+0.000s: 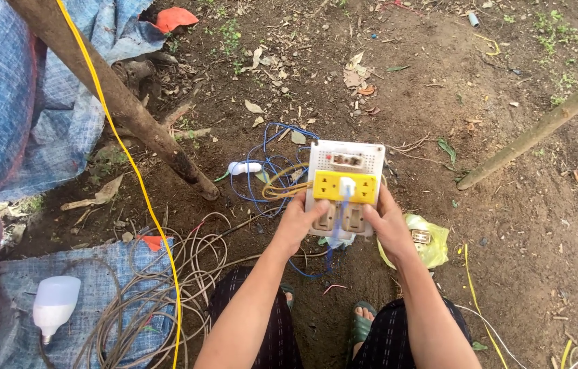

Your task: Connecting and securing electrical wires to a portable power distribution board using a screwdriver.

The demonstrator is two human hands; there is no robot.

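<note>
From the head camera I see both hands holding a white electrical switchboard panel [345,195] above bare dirt ground [521,225], tilted face-up toward me. My left hand [297,224] has its grip pinched on the panel's left edge, thumb on the face beside the yellow socket strip [330,186]. My right hand [390,222] has its grip pinched on the panel's right edge, thumb lying on the face near the lower switches [339,217]. A white plug [347,186] sits in the middle of the yellow strip, with a pale cord hanging down over the panel. Blue and yellow wires [272,179] loop out from the panel's left side, and a small white fitting [244,167] lies just beyond them on the soil.

Just right of the panel, below my right hand, lies a yellow-green plastic bag [432,242]. At lower left, a white LED bulb [55,304] rests on a blue tarp [2,130], beside a tangle of grey cable [159,287]. A yellow cord [140,181] runs diagonally across a leaning wooden pole [118,99]. A second pole [542,126] lies at right. My sandalled feet [363,316] show beneath the panel
</note>
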